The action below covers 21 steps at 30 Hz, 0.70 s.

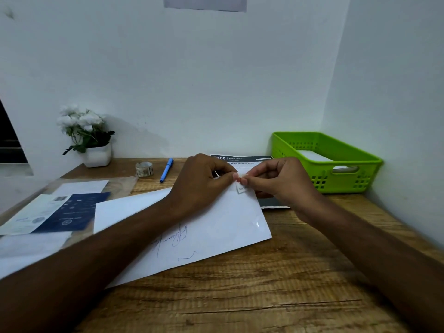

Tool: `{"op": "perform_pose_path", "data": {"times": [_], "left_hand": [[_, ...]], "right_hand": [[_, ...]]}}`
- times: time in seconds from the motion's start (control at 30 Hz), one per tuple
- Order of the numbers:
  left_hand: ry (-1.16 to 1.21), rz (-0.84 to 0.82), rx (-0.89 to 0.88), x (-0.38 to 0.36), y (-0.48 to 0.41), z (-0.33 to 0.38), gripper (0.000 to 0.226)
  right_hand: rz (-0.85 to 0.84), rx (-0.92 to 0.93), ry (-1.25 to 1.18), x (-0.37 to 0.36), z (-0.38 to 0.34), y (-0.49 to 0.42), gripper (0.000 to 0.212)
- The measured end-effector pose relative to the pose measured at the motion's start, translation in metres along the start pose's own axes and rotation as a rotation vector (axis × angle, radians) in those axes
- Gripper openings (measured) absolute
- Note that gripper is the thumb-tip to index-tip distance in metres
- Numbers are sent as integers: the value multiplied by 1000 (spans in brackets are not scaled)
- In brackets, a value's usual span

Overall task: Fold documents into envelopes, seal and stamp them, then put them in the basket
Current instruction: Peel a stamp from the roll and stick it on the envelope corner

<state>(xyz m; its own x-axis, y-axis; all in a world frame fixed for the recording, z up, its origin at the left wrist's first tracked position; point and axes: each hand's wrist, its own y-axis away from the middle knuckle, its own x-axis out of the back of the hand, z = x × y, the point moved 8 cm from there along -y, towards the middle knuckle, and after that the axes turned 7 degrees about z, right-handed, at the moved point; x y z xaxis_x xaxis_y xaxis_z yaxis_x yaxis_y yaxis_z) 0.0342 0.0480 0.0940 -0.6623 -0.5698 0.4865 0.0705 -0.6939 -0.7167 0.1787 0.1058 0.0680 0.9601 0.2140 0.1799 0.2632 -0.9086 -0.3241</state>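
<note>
left hand (204, 182) + right hand (284, 181) — both grips pinching tiny stamp (240, 187) over envelope (204, 227) corner | stamp print unreadable | envelope scribble illegible — half-hidden sheet (252, 158) shows "400"

view: head, wide-angle, only one | position: worn above near edge of desk (288, 296) | facing: forward and down, toward wall (192, 80) | range: close, left hand (201, 181) and right hand (283, 181) mid-frame

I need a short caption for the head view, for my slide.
Left hand and right hand pinch a stamp at the corner of a white envelope; green basket at right.
</note>
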Motion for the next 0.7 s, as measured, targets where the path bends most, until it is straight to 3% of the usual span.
{"op": "perform_pose_path", "data": {"times": [0.2,0.37,0.7], "left_hand": [[45,-7,56,-3,1,-6,20],[62,1,79,-3,2,-8,12],[110,-37,106,-10,4,-4,16]], "right_hand": [[14,-55,-72,2,2,1,35],[-50,-104,-86,-2,6,1,32],[-120,-92,-86,-11,9,5,32]]}}
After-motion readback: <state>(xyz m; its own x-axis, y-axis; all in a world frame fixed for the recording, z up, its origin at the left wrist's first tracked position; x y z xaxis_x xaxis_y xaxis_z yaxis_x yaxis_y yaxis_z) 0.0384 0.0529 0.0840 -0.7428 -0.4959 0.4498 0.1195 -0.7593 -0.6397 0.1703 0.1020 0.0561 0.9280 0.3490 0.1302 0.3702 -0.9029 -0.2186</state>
